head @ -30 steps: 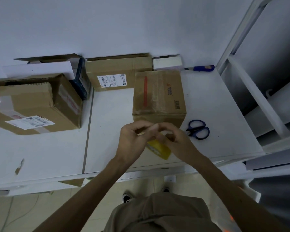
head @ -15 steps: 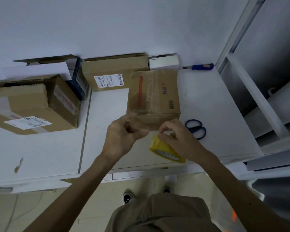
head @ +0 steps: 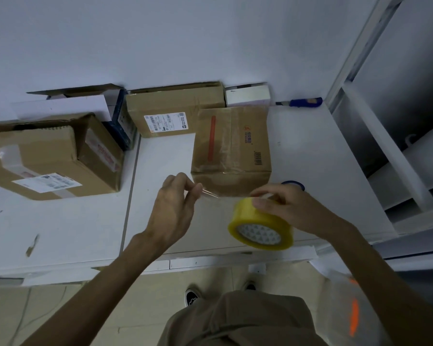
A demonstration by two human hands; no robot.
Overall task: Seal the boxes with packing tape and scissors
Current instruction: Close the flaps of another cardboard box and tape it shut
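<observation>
Pinching the tape end (head: 210,194), your left hand (head: 171,211) faces the roll (head: 260,227) gripped in your right hand (head: 288,208); the box (head: 231,146) lies just beyond your fingers (head: 196,189).

A blue-handled tool (head: 304,102), perhaps a cutter, lies on the white table (head: 73,221) by the wall, upper right. White shelving (head: 385,151) stands at the right edge.
</observation>
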